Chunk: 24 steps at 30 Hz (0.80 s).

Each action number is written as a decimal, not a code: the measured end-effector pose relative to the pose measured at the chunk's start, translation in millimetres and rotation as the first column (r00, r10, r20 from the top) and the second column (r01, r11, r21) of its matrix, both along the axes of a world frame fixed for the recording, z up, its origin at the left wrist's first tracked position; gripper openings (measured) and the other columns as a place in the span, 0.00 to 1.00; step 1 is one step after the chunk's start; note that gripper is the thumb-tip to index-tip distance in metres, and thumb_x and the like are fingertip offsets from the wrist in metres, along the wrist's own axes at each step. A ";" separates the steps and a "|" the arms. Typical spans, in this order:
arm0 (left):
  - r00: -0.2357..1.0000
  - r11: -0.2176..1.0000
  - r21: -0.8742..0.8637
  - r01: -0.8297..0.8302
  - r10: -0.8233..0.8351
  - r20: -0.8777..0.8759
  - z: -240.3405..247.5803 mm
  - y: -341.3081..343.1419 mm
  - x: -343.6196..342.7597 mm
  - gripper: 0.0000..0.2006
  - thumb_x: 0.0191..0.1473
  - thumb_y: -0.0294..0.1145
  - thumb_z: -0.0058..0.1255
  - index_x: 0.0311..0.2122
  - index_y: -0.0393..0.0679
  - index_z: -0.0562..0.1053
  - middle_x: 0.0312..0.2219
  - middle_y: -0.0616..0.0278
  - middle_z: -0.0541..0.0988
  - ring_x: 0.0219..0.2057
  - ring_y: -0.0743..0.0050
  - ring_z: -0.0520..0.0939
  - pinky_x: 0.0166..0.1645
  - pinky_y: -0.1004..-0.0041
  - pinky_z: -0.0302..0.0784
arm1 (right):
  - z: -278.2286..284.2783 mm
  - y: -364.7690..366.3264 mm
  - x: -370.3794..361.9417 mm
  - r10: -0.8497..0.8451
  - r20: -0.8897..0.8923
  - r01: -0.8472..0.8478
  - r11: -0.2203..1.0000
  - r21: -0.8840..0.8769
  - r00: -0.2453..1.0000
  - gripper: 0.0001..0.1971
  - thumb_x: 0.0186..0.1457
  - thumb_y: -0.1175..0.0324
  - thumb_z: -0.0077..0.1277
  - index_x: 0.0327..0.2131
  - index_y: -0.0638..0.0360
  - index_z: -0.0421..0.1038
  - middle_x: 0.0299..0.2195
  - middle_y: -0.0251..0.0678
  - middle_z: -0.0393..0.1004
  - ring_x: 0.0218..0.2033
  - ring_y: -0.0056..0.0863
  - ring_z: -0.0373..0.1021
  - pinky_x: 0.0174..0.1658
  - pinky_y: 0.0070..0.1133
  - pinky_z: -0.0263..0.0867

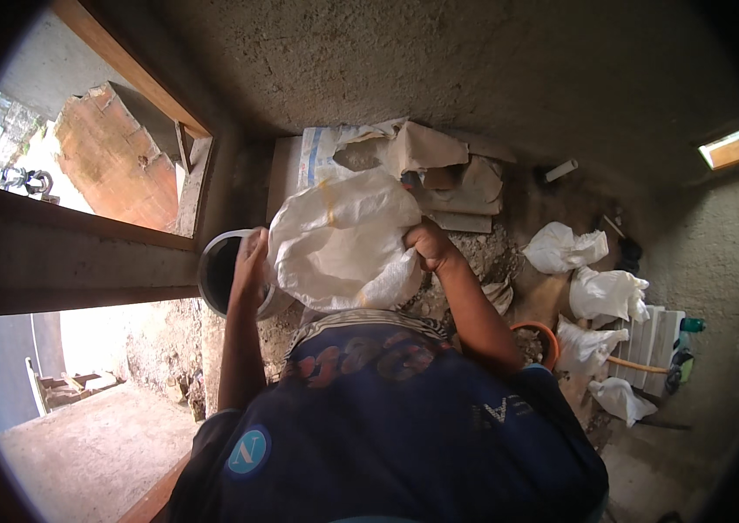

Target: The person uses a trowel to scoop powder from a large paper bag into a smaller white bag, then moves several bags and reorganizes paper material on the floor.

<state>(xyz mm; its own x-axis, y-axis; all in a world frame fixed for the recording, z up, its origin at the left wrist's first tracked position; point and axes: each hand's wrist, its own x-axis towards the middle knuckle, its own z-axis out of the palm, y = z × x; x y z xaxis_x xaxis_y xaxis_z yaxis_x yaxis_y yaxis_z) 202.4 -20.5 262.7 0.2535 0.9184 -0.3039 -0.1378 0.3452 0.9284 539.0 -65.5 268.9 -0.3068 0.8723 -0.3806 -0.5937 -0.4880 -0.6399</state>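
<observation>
A white woven sack (339, 240) is gripped at its right edge by the right hand (429, 242), fingers closed into the crumpled fabric, while its left side is pressed by the flat, open left hand (249, 261), held beside the rim of a round grey bucket (213, 272) whose dark interior cannot be made out. The sack is held bunched in front of the chest, both forearms raised. Farther off, flattened paper bags (439, 170) are piled; to the right, small white sacks (600, 296) lie on rubble near an orange bucket (547, 336).
</observation>
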 end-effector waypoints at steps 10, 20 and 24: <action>0.972 0.955 -0.234 0.184 -0.213 -0.103 35.3 -43.0 22.2 0.23 0.55 0.35 0.54 0.53 0.35 0.66 0.43 0.54 0.77 0.39 0.69 0.80 0.45 0.70 0.76 | -44.8 22.6 -41.4 0.017 0.805 -0.597 0.680 0.426 0.593 0.26 0.37 0.72 0.55 0.45 0.71 0.68 0.33 0.48 0.75 0.35 0.32 0.74 0.40 0.27 0.68; 0.876 0.901 -0.427 -0.078 0.266 0.403 38.0 -24.3 0.5 0.27 0.61 0.50 0.41 0.59 0.43 0.59 0.50 0.52 0.72 0.48 0.57 0.77 0.51 0.58 0.75 | 37.2 20.7 -91.4 -0.538 0.826 -0.439 0.709 0.552 0.169 0.36 0.37 0.56 0.65 0.48 0.68 0.65 0.43 0.53 0.72 0.45 0.47 0.70 0.48 0.33 0.67; 0.837 0.952 -0.306 0.011 0.159 0.524 2.2 -18.1 -23.2 0.29 0.53 0.44 0.51 0.56 0.37 0.64 0.46 0.51 0.75 0.45 0.57 0.79 0.49 0.60 0.76 | -53.3 58.7 -91.1 -0.144 0.988 -0.658 0.739 0.144 0.054 0.28 0.44 0.57 0.57 0.48 0.63 0.69 0.40 0.55 0.73 0.45 0.45 0.71 0.51 0.37 0.64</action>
<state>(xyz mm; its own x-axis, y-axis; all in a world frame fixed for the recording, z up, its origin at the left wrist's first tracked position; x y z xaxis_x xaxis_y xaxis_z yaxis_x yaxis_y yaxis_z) 179.2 -38.5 264.9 0.3885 0.8350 -0.3897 -0.6201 0.5497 0.5598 447.9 -6.8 215.6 -0.3046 0.9395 -0.1565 0.7693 0.1458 -0.6220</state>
